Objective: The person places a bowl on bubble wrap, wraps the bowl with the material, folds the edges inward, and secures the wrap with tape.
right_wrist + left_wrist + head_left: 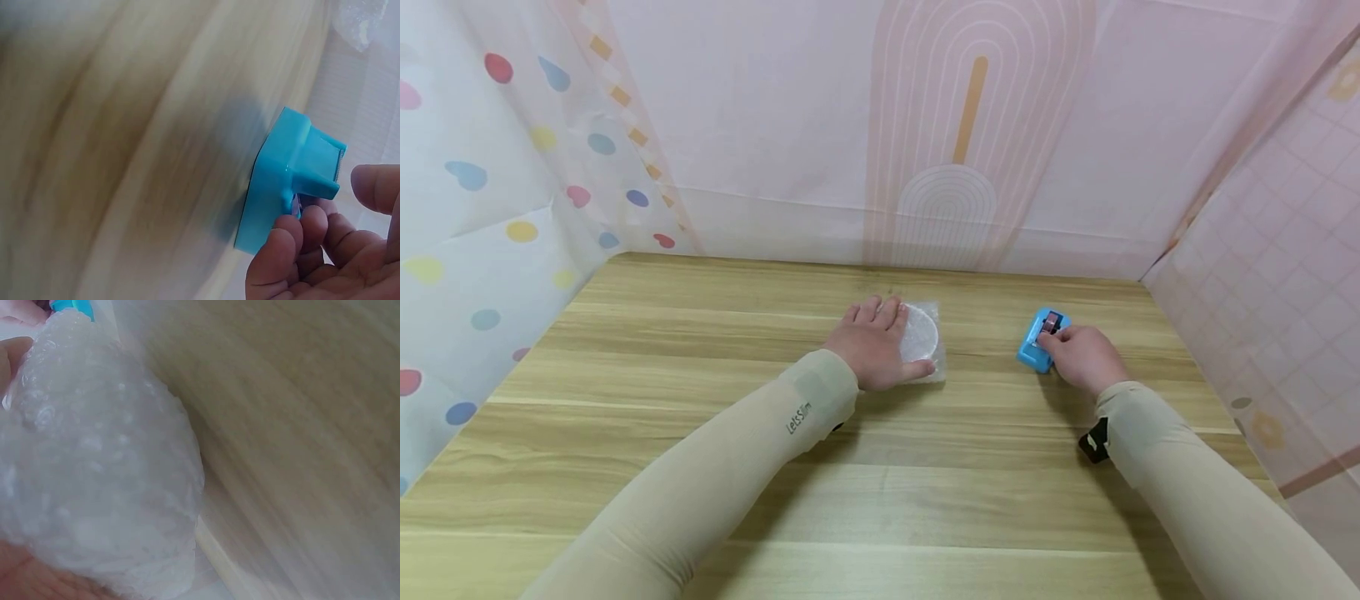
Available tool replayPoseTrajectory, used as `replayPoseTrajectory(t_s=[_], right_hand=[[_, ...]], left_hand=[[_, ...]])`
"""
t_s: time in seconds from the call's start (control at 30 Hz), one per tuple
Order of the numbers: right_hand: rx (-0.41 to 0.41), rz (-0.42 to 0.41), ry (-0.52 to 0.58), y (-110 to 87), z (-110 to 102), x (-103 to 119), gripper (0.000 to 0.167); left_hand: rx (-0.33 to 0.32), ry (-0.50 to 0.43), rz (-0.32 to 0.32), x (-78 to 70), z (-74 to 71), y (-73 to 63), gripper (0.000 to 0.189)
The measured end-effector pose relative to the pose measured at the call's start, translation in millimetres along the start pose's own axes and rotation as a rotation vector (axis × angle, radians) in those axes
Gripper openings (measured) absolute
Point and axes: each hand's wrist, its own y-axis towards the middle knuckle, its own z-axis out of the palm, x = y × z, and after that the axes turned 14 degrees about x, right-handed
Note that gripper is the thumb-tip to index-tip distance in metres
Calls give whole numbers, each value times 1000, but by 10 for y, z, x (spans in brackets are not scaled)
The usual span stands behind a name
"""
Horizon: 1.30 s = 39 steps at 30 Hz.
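Note:
A round, flat white thing in bubble wrap (922, 333) lies on the table in the head view; the wrap (106, 450) fills much of the left wrist view. My left hand (874, 346) rests over its left part with fingers extended and thumb out along the near edge, hiding that part. To the right, my right hand (1086, 354) is at a small blue tape dispenser (1034, 353) with a roll of tape in it. In the right wrist view, curled fingers (275, 250) touch the end of the dispenser (269, 181), and the thumb stands apart near its toothed cutter.
The wood-grain table (880, 500) reaches back to a pink patterned cloth (760, 125). A dotted cloth (490, 208) hangs at the left side and another pink cloth (1285, 250) at the right. Beige sleeves (715, 467) cover both forearms.

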Motion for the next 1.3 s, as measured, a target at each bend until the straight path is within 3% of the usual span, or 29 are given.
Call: replayPoseTrajectory(t_s=[0.43, 0.87, 1.3], right_hand=[[2, -22, 73, 32, 26, -30, 43], [-1, -10, 152, 24, 40, -28, 59], [9, -10, 193, 28, 46, -13, 60]], left_hand=[[-6, 0, -4, -23, -19, -59, 110], [-10, 7, -6, -26, -14, -46, 110], [-11, 2, -11, -22, -5, -35, 110]])
